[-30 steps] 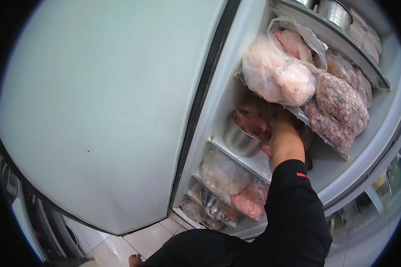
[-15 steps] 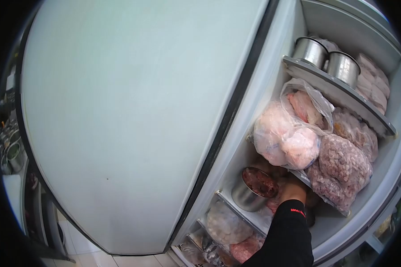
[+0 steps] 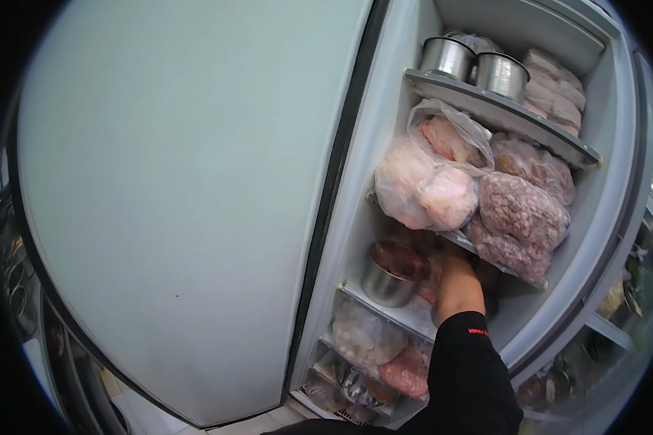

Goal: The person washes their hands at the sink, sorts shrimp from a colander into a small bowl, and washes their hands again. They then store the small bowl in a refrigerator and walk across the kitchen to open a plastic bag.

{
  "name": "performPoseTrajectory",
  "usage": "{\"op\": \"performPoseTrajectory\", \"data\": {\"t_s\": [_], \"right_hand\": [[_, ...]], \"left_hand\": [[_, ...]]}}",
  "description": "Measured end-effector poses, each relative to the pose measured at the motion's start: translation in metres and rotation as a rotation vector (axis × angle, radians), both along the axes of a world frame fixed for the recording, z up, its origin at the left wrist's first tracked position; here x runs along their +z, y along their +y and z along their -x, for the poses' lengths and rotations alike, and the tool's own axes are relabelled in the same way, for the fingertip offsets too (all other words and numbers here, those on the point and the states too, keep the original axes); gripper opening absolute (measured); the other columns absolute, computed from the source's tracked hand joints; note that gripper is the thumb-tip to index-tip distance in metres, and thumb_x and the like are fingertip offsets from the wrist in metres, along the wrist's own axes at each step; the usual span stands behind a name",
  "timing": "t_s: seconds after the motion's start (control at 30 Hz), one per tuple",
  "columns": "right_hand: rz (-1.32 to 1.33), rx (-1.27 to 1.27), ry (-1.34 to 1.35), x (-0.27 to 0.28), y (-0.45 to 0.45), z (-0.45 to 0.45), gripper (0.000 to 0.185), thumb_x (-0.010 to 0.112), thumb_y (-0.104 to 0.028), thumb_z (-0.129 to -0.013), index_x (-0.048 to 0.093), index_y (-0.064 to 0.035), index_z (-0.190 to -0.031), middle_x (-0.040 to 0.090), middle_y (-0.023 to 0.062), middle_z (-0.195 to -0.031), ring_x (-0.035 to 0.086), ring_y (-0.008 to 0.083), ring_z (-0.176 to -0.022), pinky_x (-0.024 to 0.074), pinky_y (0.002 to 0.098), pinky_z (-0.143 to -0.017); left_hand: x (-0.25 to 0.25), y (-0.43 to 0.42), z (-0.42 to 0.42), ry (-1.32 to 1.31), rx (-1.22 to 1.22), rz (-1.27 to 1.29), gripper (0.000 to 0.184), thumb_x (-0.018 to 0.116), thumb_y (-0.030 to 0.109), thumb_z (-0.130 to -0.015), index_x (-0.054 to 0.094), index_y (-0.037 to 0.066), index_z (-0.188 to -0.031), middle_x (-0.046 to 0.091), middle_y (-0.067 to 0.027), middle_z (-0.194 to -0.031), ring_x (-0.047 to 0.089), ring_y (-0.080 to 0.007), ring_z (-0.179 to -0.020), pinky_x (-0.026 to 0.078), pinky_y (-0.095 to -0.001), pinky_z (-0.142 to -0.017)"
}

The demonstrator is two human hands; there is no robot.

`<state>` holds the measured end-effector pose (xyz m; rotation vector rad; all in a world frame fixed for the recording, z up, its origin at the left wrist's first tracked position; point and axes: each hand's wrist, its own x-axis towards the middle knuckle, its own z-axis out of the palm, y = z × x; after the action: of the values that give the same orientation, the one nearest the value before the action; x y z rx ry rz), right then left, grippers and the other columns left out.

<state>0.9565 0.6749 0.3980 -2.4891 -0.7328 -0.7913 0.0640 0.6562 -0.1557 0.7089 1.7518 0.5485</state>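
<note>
My right hand (image 3: pixel 456 262) reaches deep into the middle shelf space of an open upright freezer, its fingers hidden in the shadow under the shelf above. Only the wrist, part of the hand and the black sleeve (image 3: pixel 471 362) show clearly. Just left of it stands a steel pot (image 3: pixel 393 279) of dark red meat, tilted in the view. Pinkish meat lies between the pot and my wrist, partly covered. On the shelf above are a bag of pale frozen meat (image 3: pixel 421 185) and a bag of frozen chopped pieces (image 3: pixel 522 210). My left hand is out of view.
The big freezer door (image 3: pixel 174 203) stands open on the left. Two steel pots (image 3: pixel 502 76) and wrapped meat slabs (image 3: pixel 555 90) sit on the top shelf (image 3: pixel 515 116). Bags of pale pieces (image 3: pixel 366 333) and pink meat (image 3: pixel 408 370) lie below. Another glass-fronted compartment is at right.
The view has shifted, so the freezer contents sit further left and higher. More of my bare forearm shows below the shelf. The pots and bags keep their places.
</note>
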Motion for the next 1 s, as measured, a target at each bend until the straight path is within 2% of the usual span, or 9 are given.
{"op": "performPoseTrajectory", "data": {"t_s": [0.07,0.23,0.33,0.4,0.47,0.53,0.67,0.93,1.0], "right_hand": [[0.011,0.03,-0.031,-0.01,-0.008,0.018,0.049,0.062,-0.029,-0.086,0.056,0.0011,-0.124,0.056,0.0245,-0.128,0.055,0.0372,-0.118,0.047,0.0452,-0.095],[-0.008,0.136,-0.072,-0.053,-0.038,0.079,0.05,0.064,-0.03,-0.085,0.057,0.0015,-0.124,0.055,0.0255,-0.129,0.055,0.0378,-0.119,0.0469,0.0452,-0.095],[-0.038,0.165,0.008,-0.074,-0.07,0.163,0.043,0.067,-0.029,-0.083,0.063,-0.0012,-0.116,0.063,0.0229,-0.118,0.06,0.0384,-0.111,0.0492,0.0438,-0.093],[0.009,0.293,0.132,-0.062,-0.104,0.259,0.041,0.068,-0.03,-0.082,0.067,0.0014,-0.108,0.065,0.0263,-0.11,0.062,0.0422,-0.102,0.0499,0.0461,-0.088],[-0.06,0.364,0.054,-0.092,-0.12,0.283,0.036,0.072,-0.032,-0.078,0.071,-0.001,-0.096,0.067,0.027,-0.098,0.064,0.0413,-0.096,0.0505,0.0461,-0.086],[0.044,0.223,0.195,-0.101,-0.144,0.325,0.036,0.072,-0.033,-0.077,0.072,-0.0048,-0.1,0.067,0.0253,-0.099,0.065,0.0389,-0.095,0.0508,0.0458,-0.084],[0.29,0.381,0.277,-0.132,-0.19,0.372,0.041,0.07,-0.036,-0.08,0.07,-0.004,-0.106,0.068,0.0228,-0.1,0.066,0.0372,-0.093,0.0511,0.0433,-0.083],[0.241,0.299,0.525,-0.223,-0.329,0.492,0.047,0.07,-0.037,-0.083,0.067,0.0,-0.112,0.07,0.0205,-0.104,0.068,0.0325,-0.095,0.0525,0.0381,-0.086],[-0.04,0.227,0.626,-0.254,-0.372,0.51,0.044,0.071,-0.034,-0.084,0.068,0.0015,-0.11,0.07,0.0199,-0.103,0.069,0.0301,-0.094,0.053,0.0372,-0.085]], "left_hand": [[0.046,0.014,-0.006,-0.006,-0.008,-0.092,0.106,0.073,0.031,-0.083,-0.003,0.021,-0.155,0.06,-0.0199,-0.112,0.062,-0.0314,-0.086,0.051,-0.0407,-0.056],[0.032,0.08,0.031,0.178,-0.484,-0.371,0.116,0.082,0.028,-0.075,-0.001,0.021,-0.155,0.041,-0.0302,-0.14,0.061,-0.0328,-0.098,0.053,-0.0387,-0.061],[0.038,0.103,0.046,0.185,-0.664,-0.431,0.114,0.082,0.03,-0.074,0.004,0.019,-0.155,0.041,-0.0311,-0.14,0.059,-0.0348,-0.107,0.054,-0.0384,-0.069],[0.065,0.108,0.056,0.232,-0.655,-0.601,0.111,0.08,0.038,-0.076,0.006,0.018,-0.155,0.039,-0.0312,-0.144,0.058,-0.028,-0.113,0.047,-0.0376,-0.094],[0.067,0.136,0.069,0.041,-0.359,-0.74,0.08,0.076,0.023,-0.076,0.037,-0.001,-0.142,0.044,-0.0224,-0.144,0.046,-0.0314,-0.129,0.039,-0.0457,-0.107],[0.091,0.176,0.064,0.234,-0.225,-1.417,0.074,0.077,0.019,-0.07,0.044,-0.006,-0.132,0.064,-0.021,-0.117,0.065,-0.0319,-0.103,0.053,-0.0418,-0.087],[0.213,0.203,0.044,-0.342,-0.737,-0.903,0.079,0.078,0.007,-0.066,0.04,-0.003,-0.134,0.062,-0.0154,-0.119,0.061,-0.0275,-0.107,0.048,-0.0359,-0.095],[0.204,0.146,0.049,-0.329,-0.746,-0.949,0.077,0.084,0.014,-0.065,0.042,0.0,-0.127,0.062,-0.0165,-0.115,0.061,-0.0278,-0.106,0.048,-0.038,-0.095],[0.208,0.114,0.052,-0.303,-0.762,-0.935,0.078,0.086,0.016,-0.064,0.042,0.0,-0.126,0.062,-0.017,-0.115,0.061,-0.0286,-0.106,0.049,-0.0385,-0.094]]}}
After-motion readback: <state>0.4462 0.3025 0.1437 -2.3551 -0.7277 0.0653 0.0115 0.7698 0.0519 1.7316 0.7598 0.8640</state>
